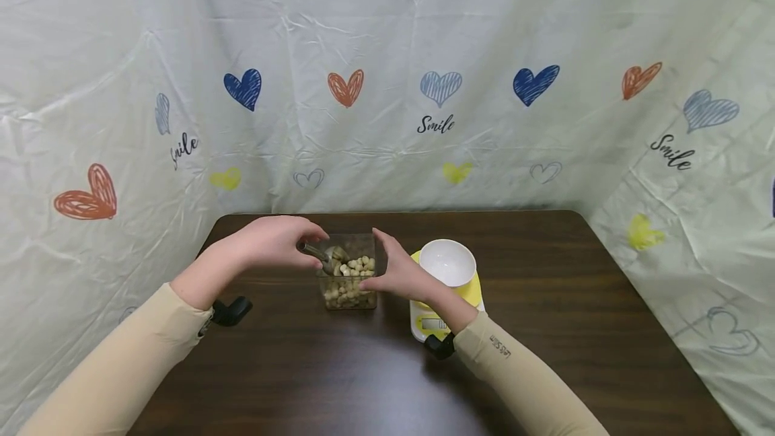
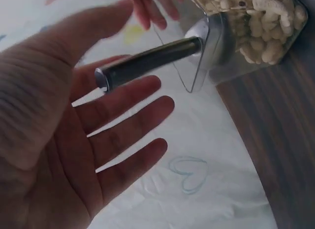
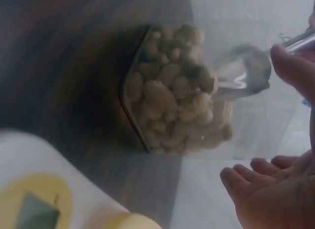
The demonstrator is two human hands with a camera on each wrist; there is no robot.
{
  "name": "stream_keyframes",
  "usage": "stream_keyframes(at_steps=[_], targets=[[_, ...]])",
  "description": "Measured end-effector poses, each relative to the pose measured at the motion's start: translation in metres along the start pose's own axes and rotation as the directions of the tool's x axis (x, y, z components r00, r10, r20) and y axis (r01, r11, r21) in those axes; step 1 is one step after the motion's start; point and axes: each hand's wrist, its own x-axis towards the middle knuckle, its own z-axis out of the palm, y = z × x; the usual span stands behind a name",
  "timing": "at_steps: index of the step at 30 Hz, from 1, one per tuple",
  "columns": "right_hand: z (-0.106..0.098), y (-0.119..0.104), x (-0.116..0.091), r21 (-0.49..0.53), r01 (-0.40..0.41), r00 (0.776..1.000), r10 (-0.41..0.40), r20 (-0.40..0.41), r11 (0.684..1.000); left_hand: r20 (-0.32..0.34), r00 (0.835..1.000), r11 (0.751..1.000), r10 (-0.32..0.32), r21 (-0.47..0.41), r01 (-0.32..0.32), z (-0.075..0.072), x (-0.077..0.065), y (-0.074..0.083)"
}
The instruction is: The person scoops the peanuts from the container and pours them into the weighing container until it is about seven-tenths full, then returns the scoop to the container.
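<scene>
A clear plastic container holds peanuts in their shells. A metal scoop leans in it, its bowl among the peanuts and its dark handle sticking out over the rim toward the left. My left hand is spread around that handle; in the left wrist view thumb and fingers stand apart with the handle between them, not closed on it. On the container's right side is my right hand, thumb and fingers apart. Whether its fingertips touch the wall I cannot tell.
Right of the container stands a yellow-and-white kitchen scale with a white bowl on top, partly behind my right forearm. The dark wooden table meets a heart-printed cloth at the back and sides.
</scene>
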Motion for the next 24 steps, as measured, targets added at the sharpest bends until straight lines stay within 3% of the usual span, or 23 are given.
stream_keyframes(at_steps=[6, 12, 18, 24], targets=[[0.010, 0.001, -0.002, 0.072, -0.005, 1.000, 0.007, -0.024, 0.997, 0.089, 0.996, 0.995, -0.014, 0.103, 0.005, -0.005, 0.011, 0.005], [0.012, 0.005, 0.000, 0.124, 0.012, 1.000, -0.011, -0.013, 0.992, 0.154, 0.988, 0.997, -0.017, 0.077, 0.005, -0.006, 0.017, 0.002], [0.013, 0.011, 0.003, 0.141, 0.002, 1.000, 0.000, -0.010, 0.990, 0.115, 0.993, 0.990, 0.017, 0.136, -0.033, -0.012, 0.022, 0.002], [0.011, 0.012, 0.004, 0.149, -0.002, 1.000, 0.002, -0.001, 0.989, 0.072, 0.995, 0.949, 0.075, 0.300, -0.093, -0.017, 0.031, 0.012]])
